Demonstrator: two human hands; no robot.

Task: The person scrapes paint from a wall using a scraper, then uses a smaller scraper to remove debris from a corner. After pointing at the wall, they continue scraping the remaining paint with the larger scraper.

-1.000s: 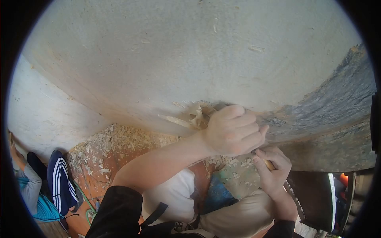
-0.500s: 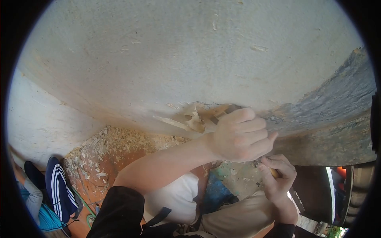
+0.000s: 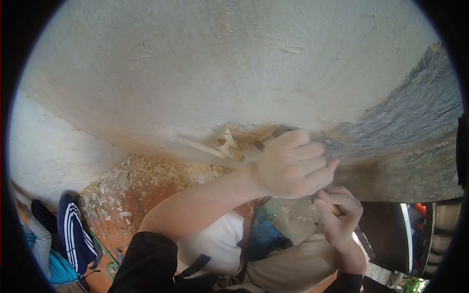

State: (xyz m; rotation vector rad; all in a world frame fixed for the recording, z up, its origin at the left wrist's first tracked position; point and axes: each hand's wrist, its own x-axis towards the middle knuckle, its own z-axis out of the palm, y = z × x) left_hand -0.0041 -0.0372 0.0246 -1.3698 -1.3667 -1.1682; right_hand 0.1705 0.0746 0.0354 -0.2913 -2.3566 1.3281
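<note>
1. well, the left hand [image 3: 293,166] is closed in a fist, back of the hand showing, its bare forearm [image 3: 205,199] coming in from 8 o'clock.
2. it grips a scraper [image 3: 280,131], whose dark edge pokes out at 11 o'clock from the knuckles, close against the wall [image 3: 234,73].
3. the right hand [image 3: 340,210], at 5 o'clock from that fist, has fingers and thumb closed round a yellowish handle [image 3: 336,209].
4. the fist hides the scraper's middle; whether that handle belongs to it, i can't tell.
5. a curled flake [image 3: 229,145] hangs near 9 o'clock.
6. at the frame's 8 o'clock, another person's striped trousers [image 3: 75,234] show, the body cut off.
</note>
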